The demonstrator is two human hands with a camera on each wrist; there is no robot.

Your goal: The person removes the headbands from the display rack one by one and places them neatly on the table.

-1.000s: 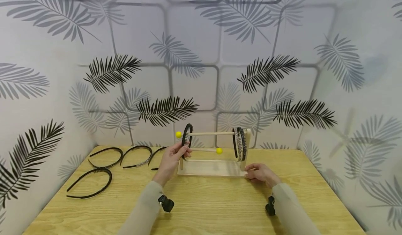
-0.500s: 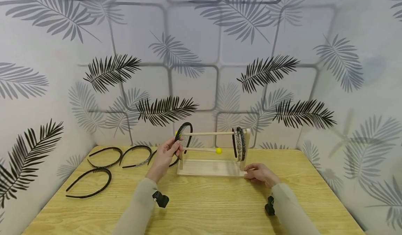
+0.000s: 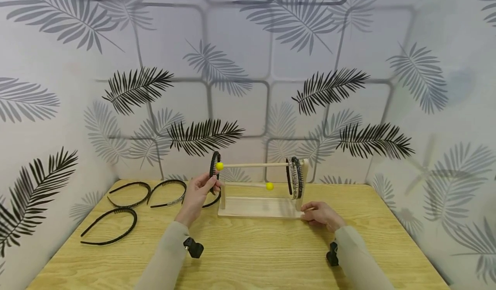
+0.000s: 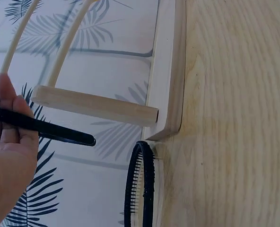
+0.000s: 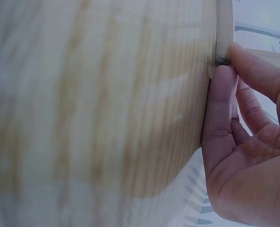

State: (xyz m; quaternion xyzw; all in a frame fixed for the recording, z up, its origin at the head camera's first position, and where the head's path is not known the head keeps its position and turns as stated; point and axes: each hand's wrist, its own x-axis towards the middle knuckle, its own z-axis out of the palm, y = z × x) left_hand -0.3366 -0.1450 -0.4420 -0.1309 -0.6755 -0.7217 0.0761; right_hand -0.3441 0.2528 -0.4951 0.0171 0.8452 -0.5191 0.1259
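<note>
My left hand [image 3: 197, 195] pinches a black toothed headband [image 3: 214, 165], held upright at the left end of the wooden stand's upper rod. A yellow ball [image 3: 219, 166] on that rod's tip overlaps the headband in the head view. In the left wrist view, one straight end of the headband [image 4: 59, 131] sticks out past the fingers. My right hand [image 3: 323, 215] pinches the right end of the stand's base [image 3: 259, 208]; in the right wrist view the thumb and fingertips [image 5: 223, 75] meet at its edge. Several headbands [image 3: 295, 178], black and silvery, hang at the upper rod's right end.
More black headbands lie on the table's left: one at the front [image 3: 110, 225], one behind it [image 3: 135, 205], and one with a silvery end [image 3: 169, 204]. Another headband [image 3: 213, 201] is partly hidden by my left hand. A lower rod's yellow ball [image 3: 269, 186] points right. A patterned wall stands behind.
My left hand has drawn the black headband leftward along the upper rod to its ball-tipped end, turning it on the way. The right hand has stayed on the base.
</note>
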